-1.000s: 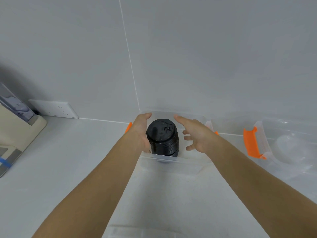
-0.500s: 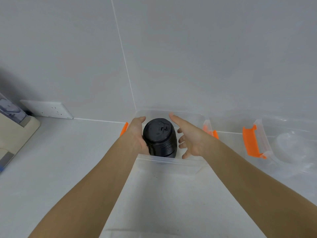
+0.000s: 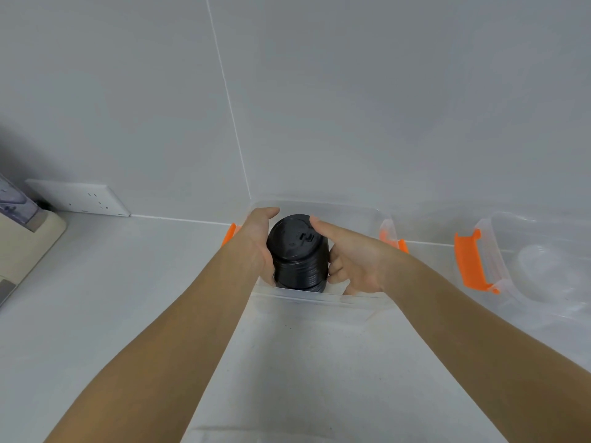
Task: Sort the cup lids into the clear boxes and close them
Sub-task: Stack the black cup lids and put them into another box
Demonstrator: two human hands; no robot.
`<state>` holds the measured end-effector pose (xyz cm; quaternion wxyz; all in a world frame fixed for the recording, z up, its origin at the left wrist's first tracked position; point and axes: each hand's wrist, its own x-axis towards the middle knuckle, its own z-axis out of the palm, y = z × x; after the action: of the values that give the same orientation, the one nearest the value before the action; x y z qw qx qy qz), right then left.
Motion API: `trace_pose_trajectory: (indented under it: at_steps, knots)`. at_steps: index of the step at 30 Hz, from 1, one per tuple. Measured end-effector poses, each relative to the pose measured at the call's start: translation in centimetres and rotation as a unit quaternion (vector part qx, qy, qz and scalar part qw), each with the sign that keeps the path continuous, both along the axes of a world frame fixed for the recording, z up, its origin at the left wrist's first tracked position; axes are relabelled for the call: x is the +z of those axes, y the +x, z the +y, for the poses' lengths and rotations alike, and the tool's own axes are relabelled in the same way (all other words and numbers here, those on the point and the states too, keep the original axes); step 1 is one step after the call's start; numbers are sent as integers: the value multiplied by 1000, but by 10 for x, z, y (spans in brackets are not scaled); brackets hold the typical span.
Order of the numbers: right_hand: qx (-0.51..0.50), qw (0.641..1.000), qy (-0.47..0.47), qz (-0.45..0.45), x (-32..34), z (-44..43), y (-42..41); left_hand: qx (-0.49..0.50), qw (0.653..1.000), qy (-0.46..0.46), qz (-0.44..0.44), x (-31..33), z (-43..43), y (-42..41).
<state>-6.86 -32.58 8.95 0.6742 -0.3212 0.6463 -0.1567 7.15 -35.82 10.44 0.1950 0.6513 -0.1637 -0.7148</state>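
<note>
A tall stack of black plastic cup lids stands in the middle of the frame, inside an open clear plastic box with orange latches. The left hand presses its palm and fingers against the stack's left side, and the right hand does the same from the right, with its thumb lying on the top lid's rim. Each grip is partly curled and closed onto the stack, so the lids are held between the two hands. The stack's foot sits behind the box's near wall, which crosses the frame just below the hands; whether it touches the box floor cannot be told.

The box's far edge lies close to the grey wall, leaving little room behind it. To its right there is free space inside the box up to the right orange latch. At the right edge of the frame a second clear box with an orange latch stands just beside the first. The pale counter lies open to the left, up to a beige appliance and a white wall socket at the left of the frame.
</note>
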Motion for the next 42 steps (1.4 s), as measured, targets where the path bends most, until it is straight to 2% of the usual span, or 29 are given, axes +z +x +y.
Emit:
trace_pose_trajectory:
  at_steps: [5, 9, 19, 34, 42]
  knots:
    - [-73, 996, -43, 14, 5, -3, -5, 43, 999, 10, -7, 3, 1, 1]
    - [-78, 995, -63, 15, 4, -11, 1, 74, 997, 5, 0, -3, -1, 4]
    - [-32, 997, -54, 50, 0, -12, 9, 10, 1000, -6, -9, -14, -2, 1]
    - [-68, 995, -57, -35, -7, -11, 8, 19, 999, -30, 22, -10, 3, 2]
    - [-49, 997, -61, -6, -10, -12, 7, 2, 999, -39, 1, -8, 5, 1]
